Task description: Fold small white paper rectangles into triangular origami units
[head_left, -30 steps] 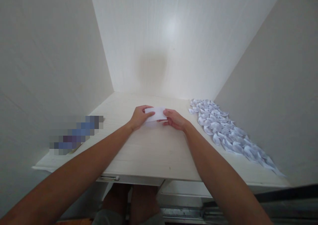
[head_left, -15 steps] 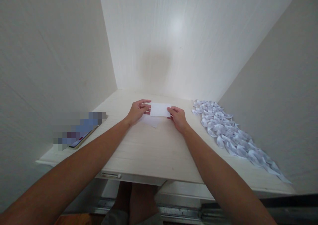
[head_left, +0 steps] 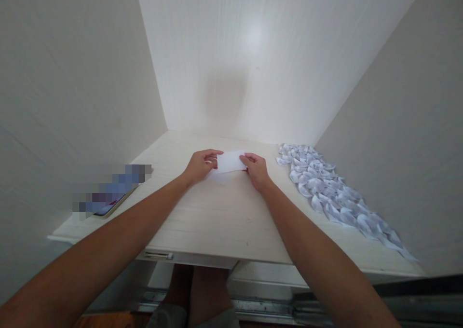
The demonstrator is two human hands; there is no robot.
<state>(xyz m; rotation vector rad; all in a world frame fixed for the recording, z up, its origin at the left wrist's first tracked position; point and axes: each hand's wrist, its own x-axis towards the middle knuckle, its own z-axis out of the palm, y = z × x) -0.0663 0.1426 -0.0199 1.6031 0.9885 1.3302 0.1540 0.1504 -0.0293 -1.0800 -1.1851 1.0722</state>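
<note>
A small white rectangle of paper (head_left: pixel 230 161) is held up just above the desk, between my two hands. My right hand (head_left: pixel 257 171) pinches its right end, thumb on the front and other fingers behind. At the left end, my left hand (head_left: pixel 200 166) curls round the edge, its index finger along the top corner and its thumb lower down. Part of what looks like another white sheet (head_left: pixel 221 177) shows faintly below the held paper; most of it is hidden.
Many folded white paper pieces (head_left: pixel 325 188) lie in overlapping rows along the desk's right side. A phone (head_left: pixel 108 207), partly blurred out, rests at the left. Walls close in the pale desk (head_left: pixel 213 222) on three sides; a drawer handle (head_left: pixel 158 255) sits under its front edge.
The paper has tilted slightly, its left end now lower. My left index finger has moved onto its top corner, and less of the sheet below shows. The view has shifted slightly.
</note>
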